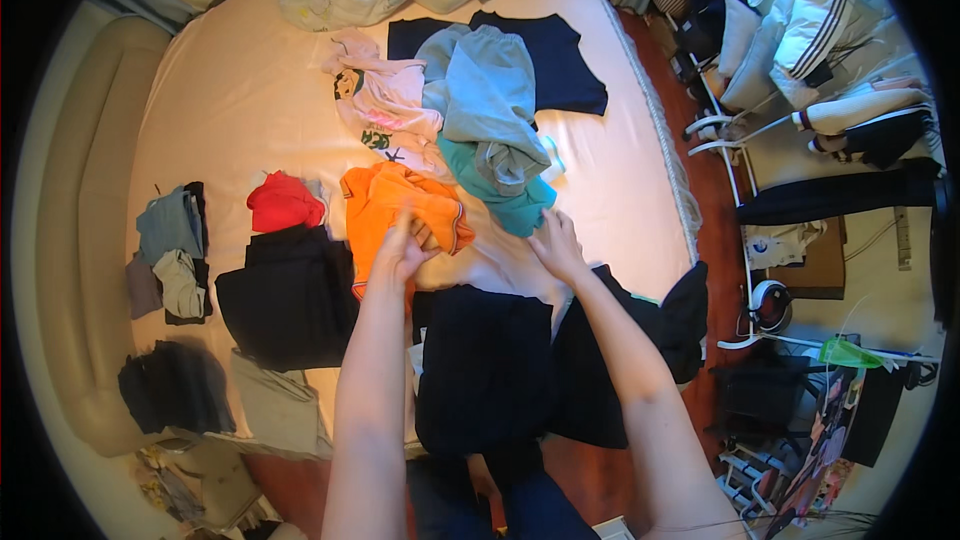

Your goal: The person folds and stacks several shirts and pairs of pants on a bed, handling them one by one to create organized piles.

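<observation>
On a bed with a pale peach sheet (225, 105), my left hand (409, 244) is at an orange garment (382, 202), fingers curled; whether it grips the cloth cannot be told. My right hand (556, 244) has its fingertips at the lower edge of a teal garment (510, 202). Grey sweatpants (491, 90) lie over the teal cloth and partly over a dark navy garment (566, 64). Left of them lies a crumpled pink printed garment (382, 97). Nearest me is black folded clothing (484, 367).
Folded black clothes (289, 300), a red garment (285, 201) and small stacks (172, 225) lie at left. A black garment (645, 360) lies at the right near edge. A white metal rack (746, 262) with clothes stands beyond the bed's right side.
</observation>
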The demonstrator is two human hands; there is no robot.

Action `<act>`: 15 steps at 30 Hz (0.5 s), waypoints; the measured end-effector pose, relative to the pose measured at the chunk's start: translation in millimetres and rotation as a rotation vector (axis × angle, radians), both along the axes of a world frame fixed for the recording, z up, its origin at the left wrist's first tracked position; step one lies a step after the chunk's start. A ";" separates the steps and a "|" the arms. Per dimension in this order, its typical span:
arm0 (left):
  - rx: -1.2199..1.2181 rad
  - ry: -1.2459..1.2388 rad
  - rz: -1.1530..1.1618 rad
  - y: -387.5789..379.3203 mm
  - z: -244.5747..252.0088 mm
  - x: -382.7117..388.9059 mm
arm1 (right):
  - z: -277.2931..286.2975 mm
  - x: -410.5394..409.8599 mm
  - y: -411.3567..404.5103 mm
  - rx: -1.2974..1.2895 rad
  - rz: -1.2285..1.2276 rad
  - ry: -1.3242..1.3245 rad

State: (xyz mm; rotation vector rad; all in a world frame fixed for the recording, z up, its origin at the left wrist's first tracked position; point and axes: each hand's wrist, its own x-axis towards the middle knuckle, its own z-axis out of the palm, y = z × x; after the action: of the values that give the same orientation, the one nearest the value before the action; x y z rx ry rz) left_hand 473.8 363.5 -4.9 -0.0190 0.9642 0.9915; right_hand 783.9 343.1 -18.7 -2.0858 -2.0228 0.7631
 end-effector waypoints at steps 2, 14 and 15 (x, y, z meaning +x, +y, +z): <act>-0.033 0.293 -0.043 4.9 -9.7 -37.6 | 22.3 -29.3 -40.0 0.235 0.077 0.287; 0.728 -0.399 0.125 -141.2 305.1 -57.7 | 190.7 -77.5 -260.4 -0.030 -0.156 0.831; 0.747 -0.365 0.112 -157.5 323.9 -73.3 | 206.0 -96.2 -254.7 -0.016 -0.139 0.862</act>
State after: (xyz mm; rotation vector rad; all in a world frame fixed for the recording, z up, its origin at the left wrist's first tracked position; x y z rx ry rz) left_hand 400.5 206.0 319.1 0.3617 0.2255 1.3473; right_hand 687.7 88.4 187.3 -1.4671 -1.3743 1.3423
